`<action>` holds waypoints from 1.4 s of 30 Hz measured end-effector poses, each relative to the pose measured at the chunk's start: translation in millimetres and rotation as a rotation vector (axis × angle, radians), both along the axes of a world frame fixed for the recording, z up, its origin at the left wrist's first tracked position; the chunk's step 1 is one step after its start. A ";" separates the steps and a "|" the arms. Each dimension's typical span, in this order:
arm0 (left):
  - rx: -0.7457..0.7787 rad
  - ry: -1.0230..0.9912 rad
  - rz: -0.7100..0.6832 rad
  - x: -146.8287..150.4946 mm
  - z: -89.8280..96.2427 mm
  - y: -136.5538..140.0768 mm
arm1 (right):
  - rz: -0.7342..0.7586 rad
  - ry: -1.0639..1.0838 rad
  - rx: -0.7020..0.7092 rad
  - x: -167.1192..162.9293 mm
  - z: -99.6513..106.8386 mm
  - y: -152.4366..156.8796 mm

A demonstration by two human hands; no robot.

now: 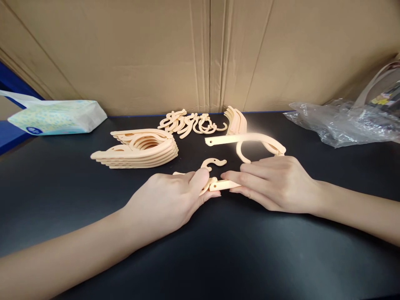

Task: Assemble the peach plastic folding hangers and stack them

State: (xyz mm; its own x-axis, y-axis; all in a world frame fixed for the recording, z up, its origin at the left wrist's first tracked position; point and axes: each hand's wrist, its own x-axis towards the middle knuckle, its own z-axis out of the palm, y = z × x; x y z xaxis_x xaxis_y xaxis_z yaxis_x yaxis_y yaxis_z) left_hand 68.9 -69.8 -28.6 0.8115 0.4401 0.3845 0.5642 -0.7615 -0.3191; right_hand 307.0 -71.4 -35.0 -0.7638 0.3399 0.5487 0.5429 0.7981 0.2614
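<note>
My left hand is closed, thumb on top, around a beige plastic hanger part that its fingers mostly hide. A curved hanger hook shows just beyond the thumb; whether it joins the held part I cannot tell. My right hand pinches a beige hanger arm, whose holed end meets the part in my left hand. Another curved hanger arm extends behind my right fingers, its far end close to the knuckles; I cannot tell if it is connected to the pinched one.
A stack of folded beige hangers lies left on the black table. Behind are a pile of loose hooks and a few nested arms. A tissue pack sits left, clear plastic bags right. Cardboard stands at the back.
</note>
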 end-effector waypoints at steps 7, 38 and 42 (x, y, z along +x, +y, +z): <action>0.166 0.097 -0.022 -3.0 5.6 0.6 | 0.056 0.022 -0.066 1.7 -0.1 -0.3; 0.126 0.079 -0.058 -5.6 2.1 6.1 | 0.055 0.035 -0.119 0.9 0.0 -1.3; 0.140 0.043 -0.038 -2.6 3.8 4.2 | 0.048 0.036 -0.138 0.7 0.0 -1.1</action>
